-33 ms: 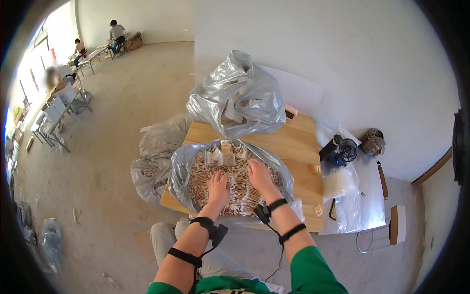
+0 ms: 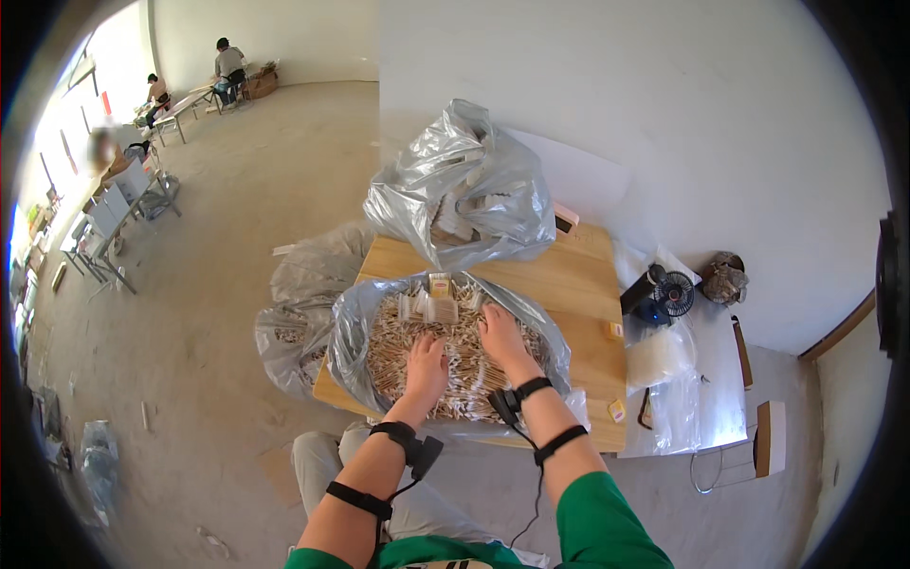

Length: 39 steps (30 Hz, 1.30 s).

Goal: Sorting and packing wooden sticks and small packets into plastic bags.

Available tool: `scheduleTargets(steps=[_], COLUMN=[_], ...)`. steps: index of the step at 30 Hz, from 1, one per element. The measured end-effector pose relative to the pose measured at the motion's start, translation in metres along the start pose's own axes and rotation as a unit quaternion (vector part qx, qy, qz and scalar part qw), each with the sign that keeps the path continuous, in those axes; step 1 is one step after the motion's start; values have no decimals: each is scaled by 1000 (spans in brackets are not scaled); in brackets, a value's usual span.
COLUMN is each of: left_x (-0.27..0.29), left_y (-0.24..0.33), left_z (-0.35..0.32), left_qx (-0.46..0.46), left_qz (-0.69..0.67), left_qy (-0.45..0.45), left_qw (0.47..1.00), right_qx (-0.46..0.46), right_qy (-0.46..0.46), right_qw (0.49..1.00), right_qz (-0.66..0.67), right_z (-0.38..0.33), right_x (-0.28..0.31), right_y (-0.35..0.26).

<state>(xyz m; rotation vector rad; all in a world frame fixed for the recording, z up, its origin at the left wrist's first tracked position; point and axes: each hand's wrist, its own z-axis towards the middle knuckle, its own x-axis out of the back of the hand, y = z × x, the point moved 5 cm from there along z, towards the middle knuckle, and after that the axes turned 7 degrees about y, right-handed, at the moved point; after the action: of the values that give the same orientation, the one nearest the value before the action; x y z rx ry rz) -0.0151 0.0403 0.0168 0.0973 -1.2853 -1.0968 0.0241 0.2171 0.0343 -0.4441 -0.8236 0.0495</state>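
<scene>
A grey plastic bag lies open on the wooden table, full of loose cotton swabs with pale sticks and white tips. My left hand rests on the swabs near the middle, its fingers spread and lightly bent. Farther right, my right hand reaches in toward the far side, fingers stretched out among the swabs beside some white tips. Its fingertips are partly hidden. Ahead of my hands, clear packs of swabs lie on the heap, with a yellow-labelled pack just behind them.
Behind stands a large grey plastic bag on the wooden table. More filled bags are at the left. Small yellow labels lie at the table's right edge. A black fan stands on a side table. People sit at tables far left.
My right hand and forearm have shifted very slightly. The left hand has barely moved on the swabs, and the whole view has shifted a little.
</scene>
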Motion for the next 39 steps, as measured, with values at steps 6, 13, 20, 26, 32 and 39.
scheduleTargets(steps=[6, 13, 20, 26, 32, 39], left_x=[4, -27, -4, -23, -25, -18], left_y=[8, -14, 15, 18, 36, 53], left_z=[0, 0, -16, -35, -27, -22], left_qx=[15, 303, 366, 412, 288, 131], left_qz=[-167, -457, -437, -580, -422, -268], left_qy=[-27, -87, -235, -204, -198, -166], left_qw=[985, 832, 788, 672, 837, 940], right_qx=[-122, -45, 110, 29, -93, -137], right_qy=[-103, -20, 24, 31, -2, 10], right_qw=[985, 992, 986, 987, 973, 969], right_qz=[-64, 119, 124, 154, 212, 205], right_z=[21, -1, -54, -74, -79, -82], right_x=[-45, 23, 74, 84, 80, 84], right_y=[35, -41, -82, -76, -61, -55])
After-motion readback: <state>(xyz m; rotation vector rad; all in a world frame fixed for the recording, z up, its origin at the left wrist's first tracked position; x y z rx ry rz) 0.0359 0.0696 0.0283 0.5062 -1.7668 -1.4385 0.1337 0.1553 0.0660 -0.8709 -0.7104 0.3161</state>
